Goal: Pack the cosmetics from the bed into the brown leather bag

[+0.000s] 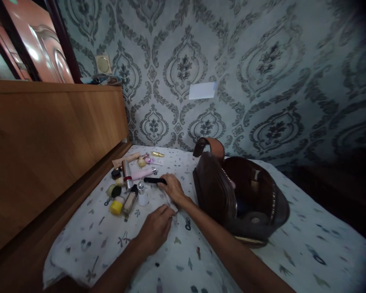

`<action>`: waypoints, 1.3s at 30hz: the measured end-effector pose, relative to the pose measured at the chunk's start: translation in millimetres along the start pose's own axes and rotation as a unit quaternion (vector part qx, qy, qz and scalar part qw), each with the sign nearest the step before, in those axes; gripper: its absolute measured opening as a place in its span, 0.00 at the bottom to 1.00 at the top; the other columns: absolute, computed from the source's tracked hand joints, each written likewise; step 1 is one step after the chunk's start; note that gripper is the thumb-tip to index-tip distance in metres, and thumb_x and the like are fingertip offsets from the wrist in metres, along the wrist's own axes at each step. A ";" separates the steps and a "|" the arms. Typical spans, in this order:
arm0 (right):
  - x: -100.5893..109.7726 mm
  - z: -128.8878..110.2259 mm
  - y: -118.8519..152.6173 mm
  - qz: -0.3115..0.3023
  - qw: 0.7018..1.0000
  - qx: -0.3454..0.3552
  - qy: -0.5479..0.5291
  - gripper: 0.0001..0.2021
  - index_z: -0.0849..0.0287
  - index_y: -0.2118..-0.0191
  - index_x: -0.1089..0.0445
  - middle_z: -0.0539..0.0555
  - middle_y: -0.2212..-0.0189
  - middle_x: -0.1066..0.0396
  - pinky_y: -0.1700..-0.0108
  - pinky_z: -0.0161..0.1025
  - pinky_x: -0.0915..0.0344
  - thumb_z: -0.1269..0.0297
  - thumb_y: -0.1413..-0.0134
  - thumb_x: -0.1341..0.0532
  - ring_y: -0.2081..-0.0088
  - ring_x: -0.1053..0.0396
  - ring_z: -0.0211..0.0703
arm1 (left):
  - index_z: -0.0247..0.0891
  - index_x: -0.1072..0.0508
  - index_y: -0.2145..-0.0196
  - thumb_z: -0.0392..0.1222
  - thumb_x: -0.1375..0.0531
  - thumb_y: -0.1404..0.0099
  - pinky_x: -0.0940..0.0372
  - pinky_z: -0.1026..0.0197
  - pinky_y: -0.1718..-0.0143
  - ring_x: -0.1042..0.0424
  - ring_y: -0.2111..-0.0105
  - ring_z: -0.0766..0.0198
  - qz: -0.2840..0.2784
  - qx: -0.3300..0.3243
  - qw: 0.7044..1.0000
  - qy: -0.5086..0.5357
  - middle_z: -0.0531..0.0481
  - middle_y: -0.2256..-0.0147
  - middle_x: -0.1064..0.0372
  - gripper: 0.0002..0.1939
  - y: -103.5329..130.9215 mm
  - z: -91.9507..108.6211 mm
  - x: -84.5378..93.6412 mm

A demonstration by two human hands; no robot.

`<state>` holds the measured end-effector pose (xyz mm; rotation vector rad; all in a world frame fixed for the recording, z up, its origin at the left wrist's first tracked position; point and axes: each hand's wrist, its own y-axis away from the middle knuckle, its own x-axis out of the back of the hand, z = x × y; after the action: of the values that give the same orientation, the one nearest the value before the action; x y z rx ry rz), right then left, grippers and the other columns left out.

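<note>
My right hand is closed on the right end of a slim black tube, which points left over the cloth. Nearer to me, my left hand has its fingers pinched on a small white piece that stretches up toward my right hand; I cannot tell its kind. Left of the hands stand a clear-capped white bottle and a foundation bottle with a black cap. A yellow-based jar lies beside them. Behind are a pink tube and a silver tube with a red band.
An open brown handbag stands to the right of my right forearm, with a small bottle inside. More cosmetics, including a gold tube, lie at the back. A wooden panel borders the left, and a patterned wall the far side.
</note>
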<state>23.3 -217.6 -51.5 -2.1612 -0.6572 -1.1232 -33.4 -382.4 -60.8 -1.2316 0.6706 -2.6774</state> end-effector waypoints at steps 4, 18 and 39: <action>5.5 -6.7 10.2 0.044 0.997 -0.006 -0.056 0.09 0.59 0.56 0.28 0.55 0.60 0.25 0.54 0.38 0.36 0.64 0.40 0.40 0.57 0.29 0.44 | 0.41 0.32 0.58 0.34 0.52 0.29 0.36 0.60 0.63 0.32 0.66 0.62 -0.002 0.006 1.000 0.007 0.49 0.64 0.33 0.10 0.4 0.1 -0.5; 24.1 -22.7 74.6 0.174 0.873 -0.039 -0.454 0.11 0.57 0.60 0.27 0.53 0.63 0.30 0.69 0.36 0.28 0.57 0.45 0.39 0.71 0.26 0.40 | 0.40 0.29 0.62 0.42 0.45 0.32 0.36 0.57 0.59 0.31 0.62 0.59 0.037 0.107 0.979 0.170 0.48 0.63 0.30 0.07 -2.6 1.1 3.7; 26.6 -16.8 146.5 0.159 0.804 -0.168 -0.548 0.20 0.59 0.66 0.33 0.47 0.84 0.32 0.78 0.33 0.39 0.45 0.47 0.37 0.81 0.34 0.37 | 0.39 0.33 0.61 0.54 0.28 0.52 0.42 0.70 0.79 0.29 0.77 0.69 0.177 0.309 0.764 0.538 0.54 0.75 0.27 0.26 -12.8 -3.8 12.8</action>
<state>125.1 -326.8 -63.3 -3.0023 -0.5068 0.3469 -43.7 -373.3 -48.5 0.6208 -0.0010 -2.6492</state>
